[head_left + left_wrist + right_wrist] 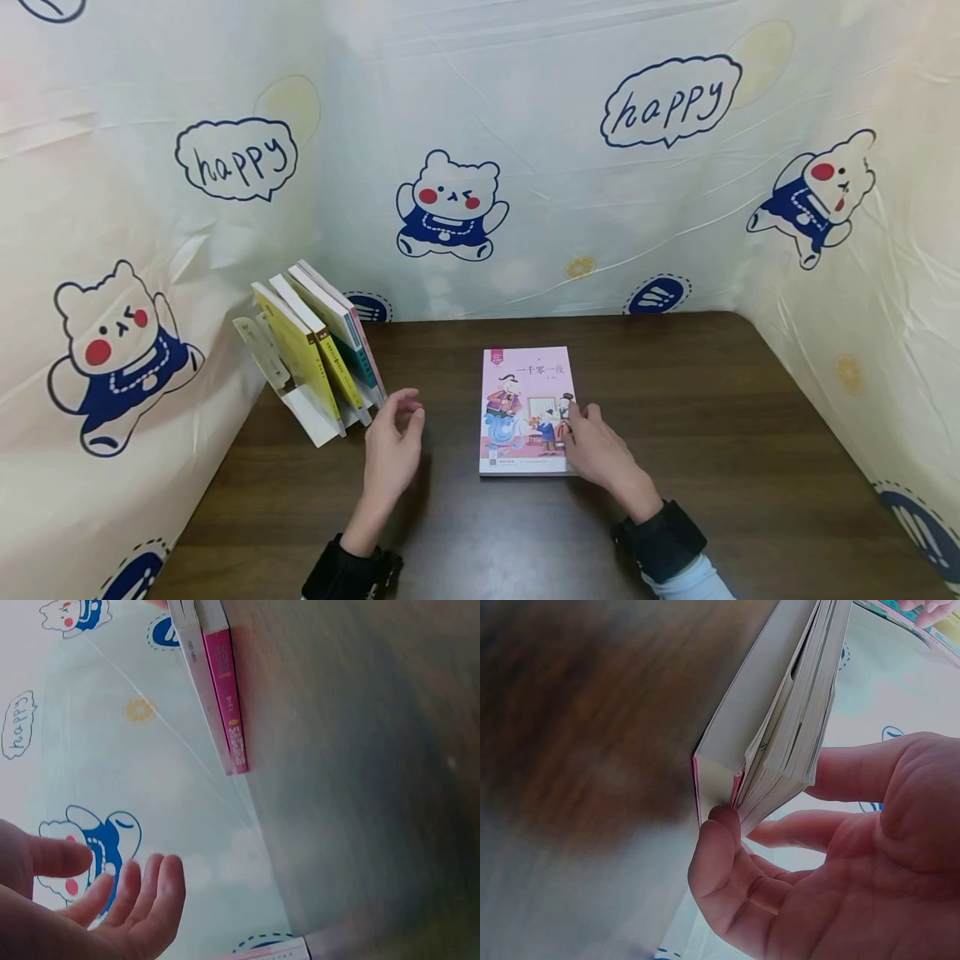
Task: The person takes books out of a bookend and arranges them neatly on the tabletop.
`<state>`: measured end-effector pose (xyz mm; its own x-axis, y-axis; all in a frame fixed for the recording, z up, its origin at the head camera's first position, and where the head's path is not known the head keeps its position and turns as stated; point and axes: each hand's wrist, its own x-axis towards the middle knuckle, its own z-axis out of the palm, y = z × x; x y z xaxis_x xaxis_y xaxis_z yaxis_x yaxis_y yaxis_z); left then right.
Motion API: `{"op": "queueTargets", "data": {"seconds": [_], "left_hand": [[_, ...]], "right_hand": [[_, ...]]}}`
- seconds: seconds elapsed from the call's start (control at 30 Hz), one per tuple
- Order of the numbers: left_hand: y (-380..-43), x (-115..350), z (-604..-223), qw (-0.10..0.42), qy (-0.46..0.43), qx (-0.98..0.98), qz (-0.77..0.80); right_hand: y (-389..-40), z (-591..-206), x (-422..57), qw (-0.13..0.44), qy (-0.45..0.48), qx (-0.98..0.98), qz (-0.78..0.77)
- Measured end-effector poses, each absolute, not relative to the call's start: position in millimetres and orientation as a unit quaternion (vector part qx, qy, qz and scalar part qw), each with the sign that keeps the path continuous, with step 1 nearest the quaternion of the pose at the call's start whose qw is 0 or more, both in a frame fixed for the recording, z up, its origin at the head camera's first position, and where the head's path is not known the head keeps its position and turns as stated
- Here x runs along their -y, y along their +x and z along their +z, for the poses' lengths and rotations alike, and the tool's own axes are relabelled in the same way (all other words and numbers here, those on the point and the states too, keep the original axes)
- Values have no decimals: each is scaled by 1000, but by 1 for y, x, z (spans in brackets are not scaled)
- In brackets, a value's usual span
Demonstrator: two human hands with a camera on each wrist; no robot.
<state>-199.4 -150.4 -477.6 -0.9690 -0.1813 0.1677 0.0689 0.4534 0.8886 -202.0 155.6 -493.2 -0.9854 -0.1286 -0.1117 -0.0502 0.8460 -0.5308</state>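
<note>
A pink book (525,417) with cartoon figures and Chinese writing on its cover lies near the middle of the brown table. Under it is a second book with a bright pink spine (225,682). My right hand (597,446) grips the upper book at its right side. In the right wrist view, the thumb is over the book's page block (802,712), and curled fingers (712,851) reach the corner between the two books. My left hand (392,450) holds nothing, its fingers loosely bent, just right of a leaning row of books (303,358).
The row stands at the table's back left in a white bookend (311,415), with yellow, green and pink covers showing. A pale cloth (555,217) printed with bears and "happy" bubbles hangs behind and along both sides of the table (750,467).
</note>
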Motion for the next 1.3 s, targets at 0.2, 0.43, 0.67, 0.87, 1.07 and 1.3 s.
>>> {"op": "queueTargets", "data": {"seconds": [0.2,0.43,0.67,0.87,1.07,1.3], "left_hand": [[-199,157,-474,176,70,823,-535],[-198,165,-472,218,88,812,-534],[-198,174,-471,274,107,788,-540],[-199,182,-470,287,130,783,-536],[-201,187,-471,299,140,784,-526],[-202,190,-471,335,144,775,-516]], "right_hand": [[-203,-493,-155,79,-42,-958,-274],[-204,-493,-155,83,-40,-957,-275],[-203,-494,-155,86,-42,-957,-274],[-202,-494,-155,86,-45,-958,-270],[-202,-494,-155,84,-45,-959,-266],[-202,-494,-155,81,-46,-959,-267]]}}
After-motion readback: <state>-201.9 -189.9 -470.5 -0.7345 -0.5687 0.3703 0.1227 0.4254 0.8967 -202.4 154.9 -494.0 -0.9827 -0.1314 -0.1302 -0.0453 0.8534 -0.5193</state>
